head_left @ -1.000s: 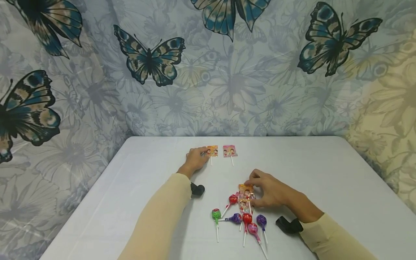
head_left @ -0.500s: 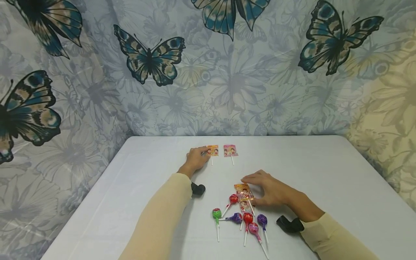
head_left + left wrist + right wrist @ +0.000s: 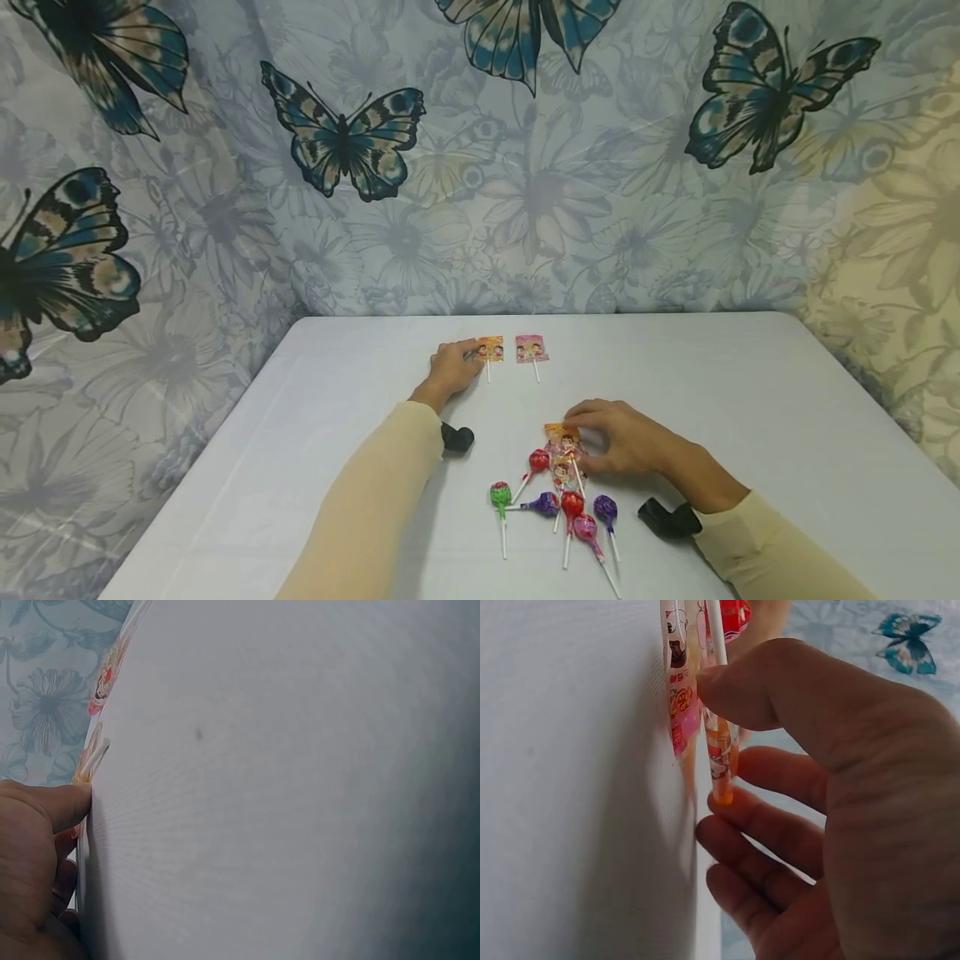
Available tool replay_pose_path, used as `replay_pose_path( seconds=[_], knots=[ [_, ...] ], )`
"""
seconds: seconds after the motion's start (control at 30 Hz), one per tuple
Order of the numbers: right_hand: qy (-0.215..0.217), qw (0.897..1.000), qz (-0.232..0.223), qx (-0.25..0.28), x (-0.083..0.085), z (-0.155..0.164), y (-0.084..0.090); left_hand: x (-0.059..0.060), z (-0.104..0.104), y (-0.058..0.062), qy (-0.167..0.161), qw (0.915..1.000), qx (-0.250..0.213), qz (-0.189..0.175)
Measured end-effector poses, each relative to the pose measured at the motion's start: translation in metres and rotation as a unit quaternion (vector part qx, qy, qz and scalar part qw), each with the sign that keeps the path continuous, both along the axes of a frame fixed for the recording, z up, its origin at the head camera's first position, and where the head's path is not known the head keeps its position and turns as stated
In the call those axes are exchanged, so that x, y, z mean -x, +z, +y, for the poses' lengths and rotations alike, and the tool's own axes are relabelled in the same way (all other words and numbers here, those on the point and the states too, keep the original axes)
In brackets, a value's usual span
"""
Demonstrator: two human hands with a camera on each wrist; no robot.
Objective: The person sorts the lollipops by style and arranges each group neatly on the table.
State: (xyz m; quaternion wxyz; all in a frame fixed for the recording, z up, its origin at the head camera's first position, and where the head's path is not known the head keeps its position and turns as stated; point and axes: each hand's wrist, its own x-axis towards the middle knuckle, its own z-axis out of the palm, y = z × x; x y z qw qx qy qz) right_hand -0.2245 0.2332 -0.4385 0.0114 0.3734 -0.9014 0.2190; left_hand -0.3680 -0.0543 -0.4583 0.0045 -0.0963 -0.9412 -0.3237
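Note:
My left hand [image 3: 452,365] is at the far side of the table, its thumb and fingertips pinching the left edge of a flat lollipop in an orange wrapper [image 3: 491,349]. To the right of it lies a similar lollipop in a pink wrapper [image 3: 531,348]. Nearer, my right hand [image 3: 618,437] holds another orange-wrapped flat lollipop [image 3: 561,433] between thumb and index finger. In the right wrist view this orange wrapper [image 3: 720,761] stands edge-on, and a pink-printed wrapper [image 3: 681,712] is beside it. The right hand's other fingers are loosely bent.
Round lollipops lie around the near pile: a green one [image 3: 500,495], red ones [image 3: 538,460], purple ones [image 3: 604,508] and a pink one [image 3: 585,527]. Black wrist cameras [image 3: 670,520] sit at both cuffs. Butterfly-print cloth [image 3: 540,208] hangs behind the white table [image 3: 712,375].
The orange-wrapped lollipop at my right hand shifted slightly left and turned, then came back a little right. My right fingers spread and drew in again. The left hand stayed in place.

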Motion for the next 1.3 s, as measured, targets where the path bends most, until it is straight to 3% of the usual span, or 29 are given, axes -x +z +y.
replay_pose_path(
  seconds=[0.47, 0.97, 1.3],
  knots=[
    [-0.03, 0.999, 0.039, 0.019, 0.01, 0.011, 0.013, -0.001, 0.002, -0.002, -0.001, 0.9999, -0.016, 0.0],
    [-0.081, 0.996, 0.039, 0.028, 0.07, 0.026, 0.02, 0.0, -0.001, 0.0, -0.004, 0.9999, -0.013, 0.0],
    [-0.136, 0.991, -0.019, 0.004, 0.097, 0.025, 0.015, 0.0, -0.001, 0.0, -0.008, 0.9999, -0.001, 0.009]
  ],
)
